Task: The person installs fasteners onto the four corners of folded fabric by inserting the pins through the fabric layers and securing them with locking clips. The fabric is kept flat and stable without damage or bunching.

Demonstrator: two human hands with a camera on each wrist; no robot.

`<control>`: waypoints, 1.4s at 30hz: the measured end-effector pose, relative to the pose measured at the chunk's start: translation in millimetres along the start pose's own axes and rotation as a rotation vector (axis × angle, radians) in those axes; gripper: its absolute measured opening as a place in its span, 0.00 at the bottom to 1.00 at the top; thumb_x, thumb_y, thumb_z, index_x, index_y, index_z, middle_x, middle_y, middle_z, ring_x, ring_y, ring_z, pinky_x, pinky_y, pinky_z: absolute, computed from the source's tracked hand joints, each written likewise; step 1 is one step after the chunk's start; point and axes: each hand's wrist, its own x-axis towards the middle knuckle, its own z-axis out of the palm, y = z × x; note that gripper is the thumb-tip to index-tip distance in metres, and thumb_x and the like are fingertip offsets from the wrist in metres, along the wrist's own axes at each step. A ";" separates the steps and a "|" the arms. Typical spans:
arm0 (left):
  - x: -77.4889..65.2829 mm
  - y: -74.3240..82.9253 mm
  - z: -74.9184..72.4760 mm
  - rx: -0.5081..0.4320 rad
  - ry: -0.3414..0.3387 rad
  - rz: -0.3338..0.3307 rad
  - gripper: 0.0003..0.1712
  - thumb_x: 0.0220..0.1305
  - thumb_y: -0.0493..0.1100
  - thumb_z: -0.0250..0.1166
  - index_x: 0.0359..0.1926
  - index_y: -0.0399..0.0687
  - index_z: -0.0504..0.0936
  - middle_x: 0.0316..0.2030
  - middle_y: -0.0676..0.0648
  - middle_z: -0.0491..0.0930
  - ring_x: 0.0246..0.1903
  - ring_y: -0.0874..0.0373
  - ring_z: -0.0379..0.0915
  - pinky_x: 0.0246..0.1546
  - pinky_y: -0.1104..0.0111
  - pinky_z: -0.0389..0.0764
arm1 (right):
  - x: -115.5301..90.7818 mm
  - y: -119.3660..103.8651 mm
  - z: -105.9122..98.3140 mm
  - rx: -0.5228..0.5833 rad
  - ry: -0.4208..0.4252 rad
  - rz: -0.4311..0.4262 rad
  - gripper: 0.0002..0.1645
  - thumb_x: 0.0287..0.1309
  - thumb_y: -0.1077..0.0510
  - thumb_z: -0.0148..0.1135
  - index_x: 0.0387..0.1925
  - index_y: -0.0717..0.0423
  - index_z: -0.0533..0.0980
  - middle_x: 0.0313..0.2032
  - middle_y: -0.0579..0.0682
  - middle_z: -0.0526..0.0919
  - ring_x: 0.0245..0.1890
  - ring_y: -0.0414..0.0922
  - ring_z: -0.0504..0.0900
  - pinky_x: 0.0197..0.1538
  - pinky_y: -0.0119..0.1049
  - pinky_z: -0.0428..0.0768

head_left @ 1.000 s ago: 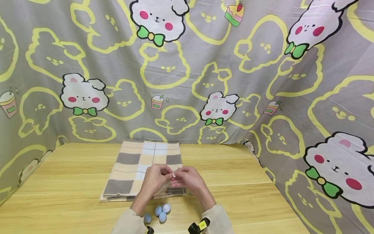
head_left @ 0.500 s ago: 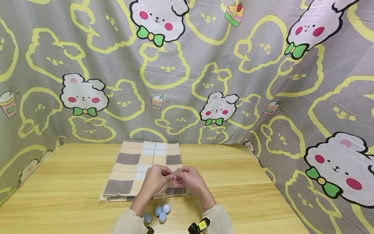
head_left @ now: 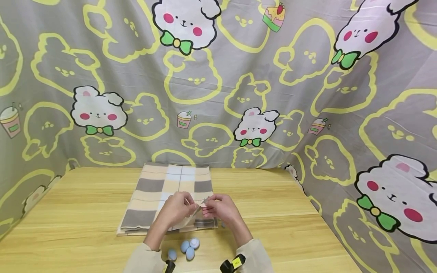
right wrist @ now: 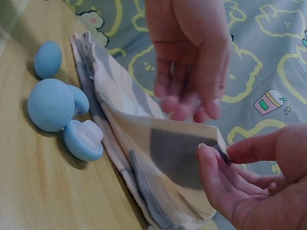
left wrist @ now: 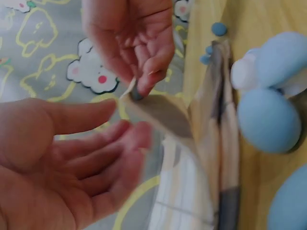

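A folded plaid blanket (head_left: 150,203) in beige, grey and white lies on the table. One corner is lifted toward me, and the raised flap (right wrist: 175,153) shows a grey patch. At that corner my right hand (head_left: 223,208) pinches the fabric between thumb and fingers. My left hand (head_left: 179,208) is beside the corner, its fingers (left wrist: 103,167) loosely extended and holding nothing. In the wrist views a small gap separates it from the pinched corner. Near the blanket's front edge sit several blue rounded pieces (head_left: 190,253); an upturned one (right wrist: 85,139) shows a white stem.
More small blue pieces (left wrist: 219,29) lie past the blanket's right side, mostly behind my right wrist in the head view. The wooden table (head_left: 273,235) meets a grey cartoon-print curtain (head_left: 205,94) at the back and sides.
Both hands were together at the blanket corner. My left hand has let go and drawn slightly left, and the right keeps its pinch. The front blue pieces have not moved.
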 end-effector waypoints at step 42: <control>-7.3 -3.9 1.7 -0.024 -0.192 0.044 0.11 0.52 0.29 0.70 0.29 0.41 0.75 0.18 0.49 0.78 0.17 0.58 0.73 0.20 0.69 0.70 | -0.3 2.5 -1.7 -0.034 -0.017 -0.013 0.11 0.66 0.65 0.58 0.43 0.73 0.76 0.29 0.54 0.85 0.26 0.40 0.85 0.37 0.35 0.86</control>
